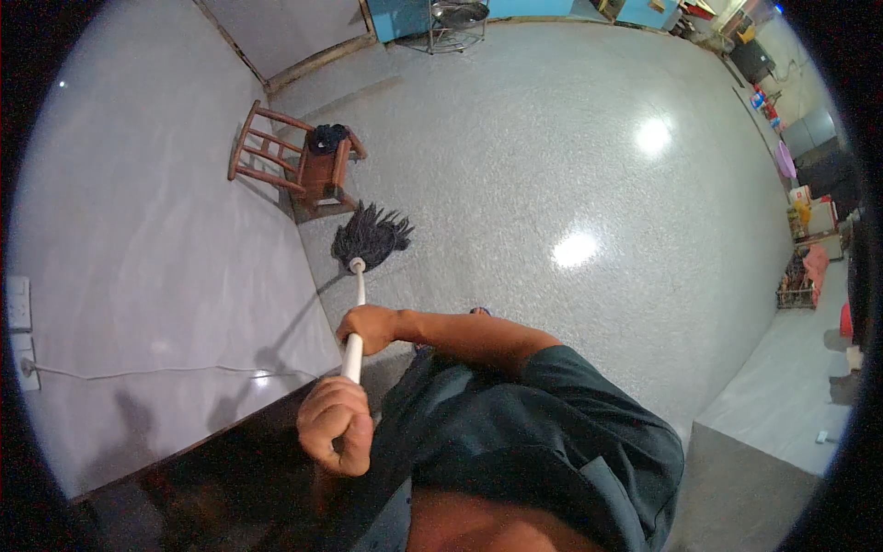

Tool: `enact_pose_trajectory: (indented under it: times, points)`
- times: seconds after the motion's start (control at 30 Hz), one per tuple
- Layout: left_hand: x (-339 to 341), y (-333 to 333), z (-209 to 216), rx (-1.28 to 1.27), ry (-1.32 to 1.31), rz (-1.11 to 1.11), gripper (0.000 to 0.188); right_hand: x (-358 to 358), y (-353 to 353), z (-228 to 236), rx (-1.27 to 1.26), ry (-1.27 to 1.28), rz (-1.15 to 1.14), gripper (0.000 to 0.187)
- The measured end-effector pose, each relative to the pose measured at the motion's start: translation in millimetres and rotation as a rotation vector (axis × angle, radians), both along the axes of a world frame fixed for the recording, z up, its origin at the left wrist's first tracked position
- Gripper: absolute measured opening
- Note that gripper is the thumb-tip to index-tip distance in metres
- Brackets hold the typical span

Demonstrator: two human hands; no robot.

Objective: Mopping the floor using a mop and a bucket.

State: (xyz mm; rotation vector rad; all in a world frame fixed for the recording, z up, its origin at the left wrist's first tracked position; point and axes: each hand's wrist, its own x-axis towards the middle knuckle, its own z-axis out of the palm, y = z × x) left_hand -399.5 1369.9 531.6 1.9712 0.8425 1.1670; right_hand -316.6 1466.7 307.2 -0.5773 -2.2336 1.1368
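Observation:
A mop [372, 237] with dark grey strands and a white handle rests on the floor, its strands fanned out beside the left wall. My left hand [335, 427] is closed around the upper end of the handle. Farther down the handle, my right hand [371, 329] is wrapped round it, that forearm reaching across from the right. Just beyond the mop head stands a brown wooden chair [323, 175] with a dark cloth item [329, 139] on it.
The grey speckled floor [487, 166] stretches ahead and right. A white cord [147, 373] runs along the left wall from a socket [20, 350]. At the far side stands a metal stand [457, 23]. A wire basket [798, 281] and a purple basin [785, 159] line the right.

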Motion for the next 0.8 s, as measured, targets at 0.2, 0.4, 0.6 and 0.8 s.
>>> enact_pose_trajectory:
  times: [0.2,0.4,0.6,0.8]
  points:
    - [17.6,19.7,8.5,0.0,-0.027,-0.417,0.022,67.7,-25.8,-0.2,-0.062,-0.12,-0.294,0.018]
    - [45.0,41.5,-11.1,-0.086,-0.083,-0.79,0.024,135.3,-51.7,-14.5,-0.041,-0.279,-0.574,0.017]
    - [59.2,46.4,-76.8,-0.274,-0.145,-0.774,0.019,186.3,-71.2,-38.1,0.019,-0.294,-0.831,0.012]
    - [36.3,40.2,-130.9,-0.57,-0.153,-0.53,0.02,185.4,-68.6,-78.7,0.053,-0.392,-0.894,0.012]
